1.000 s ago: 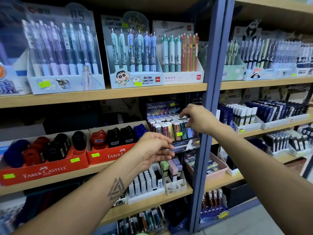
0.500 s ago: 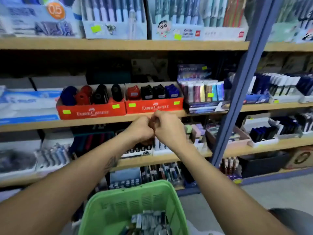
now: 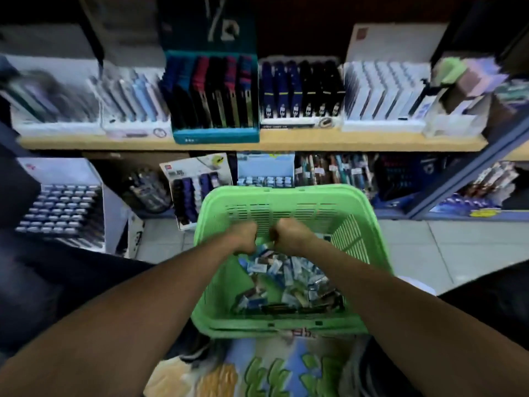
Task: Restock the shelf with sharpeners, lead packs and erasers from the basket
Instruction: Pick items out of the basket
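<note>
Both hands reach into a green basket (image 3: 289, 196) at lower centre: left hand (image 3: 243, 236) and right hand (image 3: 289, 233) curled, grip unclear. Small packets (image 3: 286, 279) fill it. Best gather one kind, squarely, before lifting to the shelf (image 3: 257, 143) above.

Green slotted basket (image 3: 289, 196) — teal display box (image 3: 216, 136), tan shelf (image 3: 343, 144).

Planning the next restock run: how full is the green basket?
Partly full: small packets cover the floor of the green basket, its slatted walls bare above them.

A stationery shop: a wooden shelf (image 3: 257, 143) at twelve o'clock carries display boxes of pens (image 3: 214, 96), more stock below.
</note>
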`<state>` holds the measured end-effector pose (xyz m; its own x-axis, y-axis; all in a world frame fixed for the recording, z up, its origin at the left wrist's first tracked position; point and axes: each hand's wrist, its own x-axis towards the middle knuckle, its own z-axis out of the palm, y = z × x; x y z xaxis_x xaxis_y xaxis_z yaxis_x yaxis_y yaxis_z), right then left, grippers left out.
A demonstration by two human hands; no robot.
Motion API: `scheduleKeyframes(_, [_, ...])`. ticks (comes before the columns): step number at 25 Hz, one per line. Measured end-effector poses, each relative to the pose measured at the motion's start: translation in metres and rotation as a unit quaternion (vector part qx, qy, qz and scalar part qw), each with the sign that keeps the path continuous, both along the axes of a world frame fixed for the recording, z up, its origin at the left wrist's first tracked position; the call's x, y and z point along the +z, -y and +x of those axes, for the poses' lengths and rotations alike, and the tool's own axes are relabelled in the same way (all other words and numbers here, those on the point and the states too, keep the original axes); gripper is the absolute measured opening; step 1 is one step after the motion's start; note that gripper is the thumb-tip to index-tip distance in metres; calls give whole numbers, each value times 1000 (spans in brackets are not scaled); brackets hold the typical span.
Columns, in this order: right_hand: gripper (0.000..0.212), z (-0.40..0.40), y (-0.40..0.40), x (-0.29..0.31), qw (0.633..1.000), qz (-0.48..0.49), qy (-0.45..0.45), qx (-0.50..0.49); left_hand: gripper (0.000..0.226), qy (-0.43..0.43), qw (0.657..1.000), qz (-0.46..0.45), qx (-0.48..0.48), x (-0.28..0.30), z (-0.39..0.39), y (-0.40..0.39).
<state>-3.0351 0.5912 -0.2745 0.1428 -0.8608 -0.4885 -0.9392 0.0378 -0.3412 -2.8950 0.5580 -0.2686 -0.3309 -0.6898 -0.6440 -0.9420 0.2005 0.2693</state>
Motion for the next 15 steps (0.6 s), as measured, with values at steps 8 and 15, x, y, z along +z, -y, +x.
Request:
scheduleKeyframes(8, [33,8,-10,-101,998,9,6,70,56,36,999,17,-35,-108,2,-4])
scheduleKeyframes(15, [50,27,-12,-124,983,-43,-112,137,56,30,999,2,14,-143,2,-7])
